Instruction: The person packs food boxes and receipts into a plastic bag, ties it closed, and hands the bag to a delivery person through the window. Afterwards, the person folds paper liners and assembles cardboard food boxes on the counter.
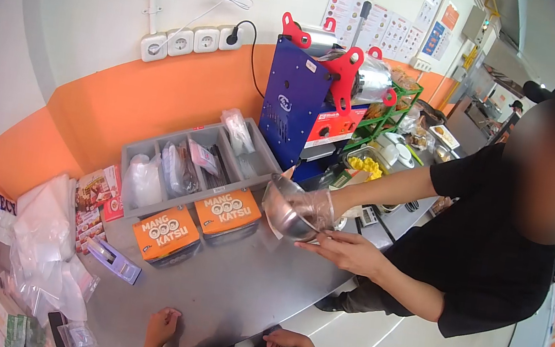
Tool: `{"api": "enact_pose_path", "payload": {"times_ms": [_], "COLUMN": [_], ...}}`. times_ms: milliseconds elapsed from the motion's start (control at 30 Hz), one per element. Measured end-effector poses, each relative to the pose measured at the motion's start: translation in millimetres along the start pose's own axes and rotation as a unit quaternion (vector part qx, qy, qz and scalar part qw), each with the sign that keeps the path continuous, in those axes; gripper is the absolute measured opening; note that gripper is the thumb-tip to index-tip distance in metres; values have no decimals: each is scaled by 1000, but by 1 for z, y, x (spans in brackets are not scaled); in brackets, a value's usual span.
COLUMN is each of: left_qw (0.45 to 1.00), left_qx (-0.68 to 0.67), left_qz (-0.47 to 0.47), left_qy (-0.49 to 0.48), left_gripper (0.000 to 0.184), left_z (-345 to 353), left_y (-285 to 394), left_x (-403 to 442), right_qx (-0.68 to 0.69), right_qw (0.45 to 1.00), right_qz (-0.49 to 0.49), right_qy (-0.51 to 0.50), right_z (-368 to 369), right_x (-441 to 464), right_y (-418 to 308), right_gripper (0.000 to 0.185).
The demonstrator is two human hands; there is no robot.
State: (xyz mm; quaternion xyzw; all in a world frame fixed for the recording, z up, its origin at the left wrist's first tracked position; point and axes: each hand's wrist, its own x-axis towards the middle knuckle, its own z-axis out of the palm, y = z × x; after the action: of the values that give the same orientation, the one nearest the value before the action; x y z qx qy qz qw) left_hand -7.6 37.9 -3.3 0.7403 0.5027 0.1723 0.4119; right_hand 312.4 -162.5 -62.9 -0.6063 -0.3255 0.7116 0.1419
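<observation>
My left hand (162, 324) rests at the near edge of the steel table (232, 282), its fingers curled in with nothing visible in them. Close to my body, by the table's edge, my right hand (286, 341) is closed too; whether it holds anything is hidden. Two orange boxes (166, 234) marked "Mang Katsu" stand beyond my hands. A purple tape dispenser (114, 260) lies up and left of my left hand. To the right, a co-worker in black holds a tilted metal bowl (290, 210) with both hands, one in a clear plastic glove.
A grey divided bin (204, 162) holds plastic bags and packets. Behind it stands a blue cup-sealing machine (294, 108) with film rolls. Plastic bags (50, 233) pile up at left. The co-worker (502, 207) stands at the table's right side. Power sockets (193, 39) line the wall.
</observation>
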Motion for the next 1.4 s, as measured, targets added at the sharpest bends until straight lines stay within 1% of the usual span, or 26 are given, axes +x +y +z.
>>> {"api": "enact_pose_path", "payload": {"times_ms": [67,167,200,233,267,300,333,367,400,467,567,667,767,867,933,967,1033,1100,1167,1200,1267,1400], "left_qw": [1000,999,999,999,998,998,998,999,997,992,991,994,995,997,999,999,993,976,965,957,952,942], "left_qx": [-8,-48,-33,-17,-2,-2,-1,-1,-21,-59,-54,-61,-48,0,23,35,-10,56,91,109,143,220], "left_qz": [-6,17,6,-5,-16,-9,-3,4,-18,-62,-74,-42,-45,-28,20,41,113,205,246,268,269,251], "left_qy": [-13,-14,-30,-46,-63,-60,-58,-54,-67,-94,-100,-76,-74,-78,-22,4,33,39,23,14,18,25], "left_gripper": [14,15,16,16,16,17,17,17,17,17,16,17,16,16,16,16,20,31,38,42,46,52], "left_z": [0,8,9,9,10,10,9,9,10,10,4,10,10,9,11,14,21,21,29,33,39,27], "left_y": [5,-8,-14,-21,-26,-24,-21,-20,-21,-25,-9,-20,-19,-12,0,7,22,44,49,46,37,31], "left_x": [-2,-5,-5,-5,-5,-6,-8,-9,-9,-9,-13,-14,-16,-17,-11,-8,7,25,47,56,68,70], "right_qx": [-20,-48,-20,59,108,-8,-126,-123,-121,-243,-350,-376,-353,-369,-382,-366,-340,-323,-311,-260,-158,-175], "right_qw": [1000,998,997,964,916,857,729,718,708,594,591,570,648,672,689,711,750,767,765,788,827,793], "right_qz": [2,43,-10,-189,-228,-169,-149,-134,-119,-181,-120,-158,-149,-217,-261,-279,-309,-359,-427,-435,-443,-398], "right_qy": [-10,20,76,179,312,487,656,671,686,745,717,713,658,604,558,532,476,422,368,349,307,428], "right_z": [1,-12,-19,-24,-34,-42,-53,-71,-88,-128,-160,-163,-135,-86,-47,-33,-1,23,36,38,37,26], "right_x": [-8,-10,-22,-19,-12,-25,-26,-32,-38,-22,-11,3,-2,-2,0,10,29,53,78,91,111,89], "right_y": [-5,-6,-13,-3,3,-22,-38,-53,-66,-59,-55,-47,-58,-73,-96,-103,-119,-135,-144,-149,-158,-215], "right_gripper": [52,52,48,39,29,24,20,17,15,22,35,46,43,44,44,43,43,42,42,41,41,37]}}
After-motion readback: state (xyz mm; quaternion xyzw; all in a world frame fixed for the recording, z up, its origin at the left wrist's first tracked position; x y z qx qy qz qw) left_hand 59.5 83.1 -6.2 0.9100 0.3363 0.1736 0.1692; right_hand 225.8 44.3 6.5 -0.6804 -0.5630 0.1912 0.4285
